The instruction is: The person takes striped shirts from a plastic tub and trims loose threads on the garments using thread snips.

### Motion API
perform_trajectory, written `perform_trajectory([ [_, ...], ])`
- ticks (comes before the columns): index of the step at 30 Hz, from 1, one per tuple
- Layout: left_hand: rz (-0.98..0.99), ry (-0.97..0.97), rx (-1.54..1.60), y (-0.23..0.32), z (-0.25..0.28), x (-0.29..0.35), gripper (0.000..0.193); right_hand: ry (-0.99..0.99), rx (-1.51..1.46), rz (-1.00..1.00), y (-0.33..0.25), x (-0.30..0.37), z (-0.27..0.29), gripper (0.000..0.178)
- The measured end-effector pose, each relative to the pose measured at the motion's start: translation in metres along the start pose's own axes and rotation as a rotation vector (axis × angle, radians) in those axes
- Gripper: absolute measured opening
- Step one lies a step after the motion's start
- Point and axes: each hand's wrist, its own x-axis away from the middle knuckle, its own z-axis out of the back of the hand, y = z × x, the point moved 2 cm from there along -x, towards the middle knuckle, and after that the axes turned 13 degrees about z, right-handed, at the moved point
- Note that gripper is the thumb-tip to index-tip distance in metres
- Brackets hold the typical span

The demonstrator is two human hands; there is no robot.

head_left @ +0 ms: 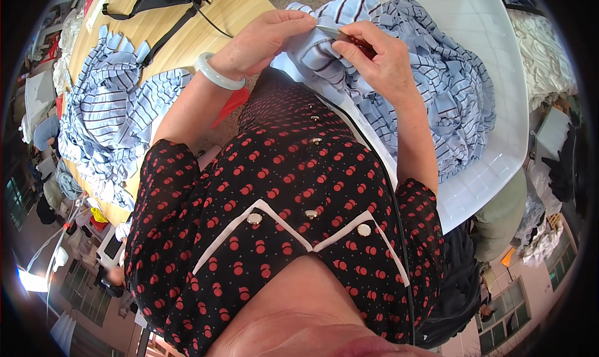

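Note:
My left hand [265, 42], with a pale bangle [219, 74] at the wrist, pinches the edge of a light blue striped garment [315, 53] between thumb and fingers. In my right hand [384, 61] is a small metal-bladed tool [327, 30] with a dark red handle. Its blade points left and lies against the cloth beside my left fingertips; whether it is a knife or thread snips I cannot tell. The garment hangs below both hands, over the near side of a white plastic tub [505, 107]. More blue striped cloth [437, 76] fills the tub.
On the left, a wood-topped table [231, 1] carries another heap of blue striped garments [106, 107]. A black cloth piece with straps [156, 1] lies at its far side. White fabric [543, 57] is piled beyond the tub on the right. Several people are partly visible in the background.

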Motion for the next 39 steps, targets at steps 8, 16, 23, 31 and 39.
perform_trajectory([
  [8,-0.028,-0.068,-0.021,0.005,-0.005,-0.003,0.023,0.147,-0.226,-0.11,0.008,0.002,0.002,0.025],
  [16,-0.047,-0.103,-0.043,0.0,-0.006,-0.017,0.024,0.088,-0.391,-0.124,0.004,0.0,-0.006,0.036],
  [23,-0.005,-0.262,0.106,-0.02,-0.014,-0.023,0.044,0.357,-0.369,-0.102,0.0,-0.015,0.017,0.029],
  [31,-0.141,-0.073,0.024,0.027,-0.012,0.015,0.027,0.31,-0.483,-0.156,-0.002,-0.03,0.026,0.032],
  [39,-0.105,-0.037,0.0,0.022,-0.009,0.014,0.02,0.053,-0.063,-0.007,-0.009,-0.016,0.01,0.029],
])
